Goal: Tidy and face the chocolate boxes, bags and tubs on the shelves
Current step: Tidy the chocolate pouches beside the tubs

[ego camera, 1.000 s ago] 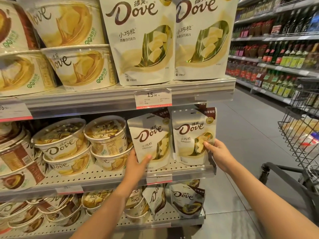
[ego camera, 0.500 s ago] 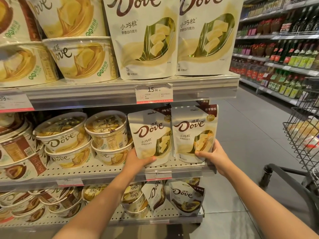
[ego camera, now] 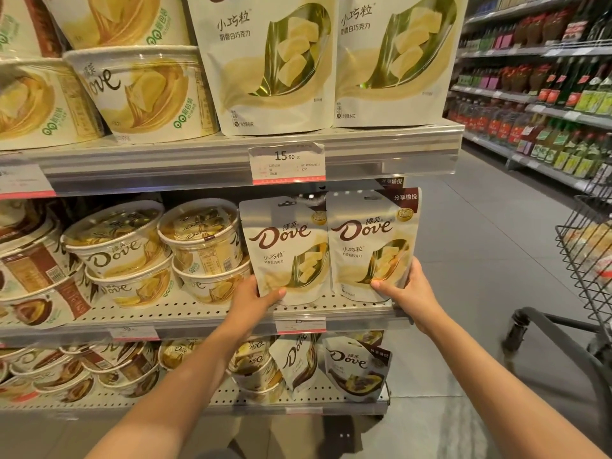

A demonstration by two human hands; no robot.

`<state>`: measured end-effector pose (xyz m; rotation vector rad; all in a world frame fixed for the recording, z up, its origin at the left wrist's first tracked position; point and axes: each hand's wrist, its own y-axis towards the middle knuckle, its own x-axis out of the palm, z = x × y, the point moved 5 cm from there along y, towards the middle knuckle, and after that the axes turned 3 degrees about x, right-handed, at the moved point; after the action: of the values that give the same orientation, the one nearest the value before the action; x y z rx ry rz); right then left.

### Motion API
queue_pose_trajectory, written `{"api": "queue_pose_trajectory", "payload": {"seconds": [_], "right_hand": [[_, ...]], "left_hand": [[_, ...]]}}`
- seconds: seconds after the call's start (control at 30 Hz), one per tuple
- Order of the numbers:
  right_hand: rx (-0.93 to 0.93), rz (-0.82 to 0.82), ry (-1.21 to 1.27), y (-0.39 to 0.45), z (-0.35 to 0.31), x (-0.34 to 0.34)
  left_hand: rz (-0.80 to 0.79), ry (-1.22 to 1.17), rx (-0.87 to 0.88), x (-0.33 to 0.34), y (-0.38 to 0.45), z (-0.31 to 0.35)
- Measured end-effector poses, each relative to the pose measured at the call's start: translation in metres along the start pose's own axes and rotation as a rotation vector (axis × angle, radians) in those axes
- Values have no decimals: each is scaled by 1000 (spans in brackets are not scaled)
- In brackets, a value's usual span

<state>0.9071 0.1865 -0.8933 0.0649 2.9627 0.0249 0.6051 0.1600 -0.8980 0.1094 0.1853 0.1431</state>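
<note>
Two cream Dove chocolate bags stand upright side by side at the right end of the middle shelf point(ego camera: 347, 309), labels facing me. My left hand point(ego camera: 255, 301) grips the lower left corner of the left bag point(ego camera: 284, 246), thumb on its front. My right hand point(ego camera: 409, 293) grips the lower right corner of the right bag point(ego camera: 371, 243), thumb across its front. Stacked Dove tubs point(ego camera: 198, 246) sit just left of the bags, some tilted.
Larger Dove bags point(ego camera: 271, 67) and tubs point(ego camera: 142, 91) fill the top shelf. On the bottom shelf lie leaning bags point(ego camera: 356, 369) and more tubs. A wire shopping cart point(ego camera: 586, 260) stands at the right. Bottles point(ego camera: 563, 104) line shelves across the aisle.
Both hands have closed on the lower corners of the two bags, which now stand straighter and closer together. The view has moved nearer to the shelf.
</note>
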Motion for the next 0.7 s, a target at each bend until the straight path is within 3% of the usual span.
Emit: {"api": "queue_pose_trajectory", "payload": {"seconds": [0.17, 0.37, 0.57, 0.7], "right_hand": [[-43, 34, -20, -7, -7, -1], [-115, 331, -75, -58, 11, -4], [-168, 500, 14, -109, 77, 5], [-29, 432, -53, -101, 124, 19]], "left_hand": [[94, 40, 49, -2, -18, 2], [373, 156, 73, -14, -72, 6], [199, 261, -25, -3, -104, -50], [117, 573, 82, 10, -88, -66]]}}
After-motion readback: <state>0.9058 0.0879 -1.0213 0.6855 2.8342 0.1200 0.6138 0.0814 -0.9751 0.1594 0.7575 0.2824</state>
